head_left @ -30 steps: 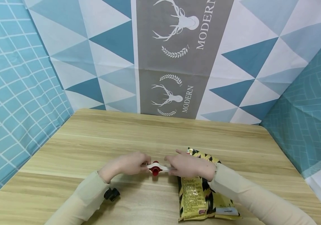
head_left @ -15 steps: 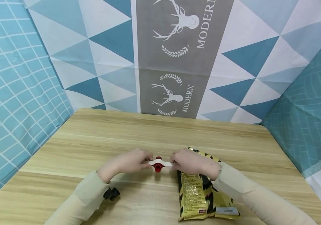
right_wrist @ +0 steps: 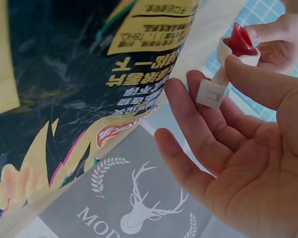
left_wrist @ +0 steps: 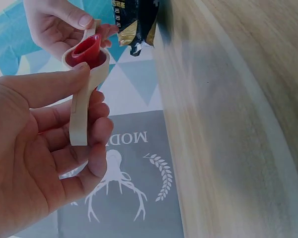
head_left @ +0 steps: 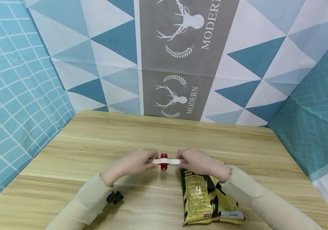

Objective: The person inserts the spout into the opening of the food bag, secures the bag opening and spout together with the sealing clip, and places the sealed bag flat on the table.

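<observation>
A white sealing clip [head_left: 171, 161] with a red spout [head_left: 164, 156] through its middle is held level between both hands. My left hand [head_left: 141, 161] pinches its left end between thumb and fingers. At the other end my right hand [head_left: 198, 160] grips it with thumb and fingers, the last fingers loose in the right wrist view. The spout's slanted red mouth [left_wrist: 87, 49] shows inside the white ring in the left wrist view. Beneath the right hand and forearm lies a black and gold snack bag [head_left: 197, 198], its far end partly covered by them.
The wooden table [head_left: 141, 131] reaches back to a patterned cloth wall [head_left: 118, 57]. Blue tiled cloth [head_left: 14, 70] hangs on the left and teal cloth [head_left: 319, 95] on the right. A small black device [head_left: 115, 197] sits at the left sleeve.
Both hands have moved the clip away from me and slightly right, and the spout has tipped. The right fingers, earlier more spread, have curled in on the clip. The bag stays in place.
</observation>
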The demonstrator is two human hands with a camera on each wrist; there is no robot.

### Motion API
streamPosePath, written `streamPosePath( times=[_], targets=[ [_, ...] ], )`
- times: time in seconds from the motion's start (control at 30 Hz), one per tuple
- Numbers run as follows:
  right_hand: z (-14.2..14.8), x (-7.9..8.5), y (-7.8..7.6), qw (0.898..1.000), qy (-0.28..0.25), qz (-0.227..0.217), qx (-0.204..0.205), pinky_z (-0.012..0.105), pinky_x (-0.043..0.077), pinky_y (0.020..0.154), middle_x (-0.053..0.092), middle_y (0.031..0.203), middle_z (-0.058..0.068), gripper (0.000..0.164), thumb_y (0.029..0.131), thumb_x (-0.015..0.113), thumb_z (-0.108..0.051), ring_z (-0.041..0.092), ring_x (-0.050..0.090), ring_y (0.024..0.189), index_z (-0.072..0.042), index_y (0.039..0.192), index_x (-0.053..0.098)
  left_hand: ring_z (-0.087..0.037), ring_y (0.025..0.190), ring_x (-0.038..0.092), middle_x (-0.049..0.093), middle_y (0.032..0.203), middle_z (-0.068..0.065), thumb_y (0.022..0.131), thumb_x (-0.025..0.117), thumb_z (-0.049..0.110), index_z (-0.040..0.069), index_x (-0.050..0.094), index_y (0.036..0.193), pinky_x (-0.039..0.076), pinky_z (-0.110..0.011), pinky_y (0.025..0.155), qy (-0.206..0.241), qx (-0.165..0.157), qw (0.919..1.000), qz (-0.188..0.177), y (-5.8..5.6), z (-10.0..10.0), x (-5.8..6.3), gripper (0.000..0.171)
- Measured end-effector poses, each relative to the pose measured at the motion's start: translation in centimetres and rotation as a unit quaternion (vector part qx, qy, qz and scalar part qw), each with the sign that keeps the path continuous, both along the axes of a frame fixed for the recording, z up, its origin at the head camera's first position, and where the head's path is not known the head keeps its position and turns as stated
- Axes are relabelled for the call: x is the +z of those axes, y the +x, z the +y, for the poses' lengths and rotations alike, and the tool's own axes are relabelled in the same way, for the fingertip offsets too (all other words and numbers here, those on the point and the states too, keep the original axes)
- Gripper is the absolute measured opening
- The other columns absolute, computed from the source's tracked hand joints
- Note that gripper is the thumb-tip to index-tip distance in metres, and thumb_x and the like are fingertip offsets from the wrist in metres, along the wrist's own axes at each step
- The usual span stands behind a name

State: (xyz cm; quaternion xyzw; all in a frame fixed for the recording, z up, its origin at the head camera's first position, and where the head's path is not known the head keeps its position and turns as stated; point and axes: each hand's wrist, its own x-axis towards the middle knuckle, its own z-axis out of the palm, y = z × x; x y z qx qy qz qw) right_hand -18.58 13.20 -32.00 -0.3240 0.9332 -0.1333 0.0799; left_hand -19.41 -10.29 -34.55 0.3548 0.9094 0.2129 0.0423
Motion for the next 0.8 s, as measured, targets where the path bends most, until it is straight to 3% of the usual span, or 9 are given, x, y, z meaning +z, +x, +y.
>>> streamPosePath(
  times=[0.13, 0.37, 0.57, 0.8],
  targets=[
    [0.3, 0.1, -0.1, 1.0, -0.03, 0.002, -0.004, 0.021, 0.038, 0.051, 0.059, 0.076, -0.004, 0.015, 0.085, 0.064, -0.017, 0.006, 0.043, 0.055, -0.007, 0.096, 0.062, -0.003, 0.057, 0.044, 0.052, 0.072, 0.01, 0.082, 0.067, 0.025, 0.015, 0.057, 0.092, 0.04, -0.019, 0.049, 0.009, 0.005, 0.9998, 0.018, -0.1, 0.1, 0.3, 0.017],
    [0.4, 0.0, -0.1, 0.999, -0.043, 0.01, -0.017, 0.022, 0.037, 0.054, 0.056, 0.073, -0.007, 0.009, 0.084, 0.064, -0.019, 0.007, 0.042, 0.056, -0.011, 0.088, 0.066, -0.003, 0.057, 0.045, 0.053, 0.07, 0.009, 0.079, 0.07, 0.023, 0.013, 0.059, 0.091, 0.04, -0.019, 0.051, 0.014, 0.0, 0.9988, 0.047, -0.2, 0.0, 0.8, 0.019],
    [0.6, -0.2, 0.1, 0.997, -0.064, 0.0, -0.031, 0.02, 0.034, 0.05, 0.049, 0.069, -0.006, 0.008, 0.085, 0.064, -0.021, 0.007, 0.038, 0.053, -0.015, 0.08, 0.062, -0.004, 0.061, 0.047, 0.056, 0.075, 0.008, 0.077, 0.072, 0.023, 0.013, 0.059, 0.086, 0.042, -0.02, 0.056, 0.017, 0.003, 0.9977, 0.065, -0.5, 0.1, 1.5, 0.019],
    [1.4, 0.0, -0.1, 0.994, -0.106, -0.009, -0.025, 0.02, 0.034, 0.05, 0.051, 0.066, -0.008, 0.009, 0.087, 0.061, -0.02, 0.006, 0.037, 0.051, -0.016, 0.08, 0.057, -0.005, 0.064, 0.048, 0.054, 0.077, 0.007, 0.078, 0.071, 0.021, 0.013, 0.056, 0.083, 0.043, -0.021, 0.059, 0.032, -0.006, 0.9972, 0.068, -0.8, 0.3, 2.1, 0.018]
  ],
)
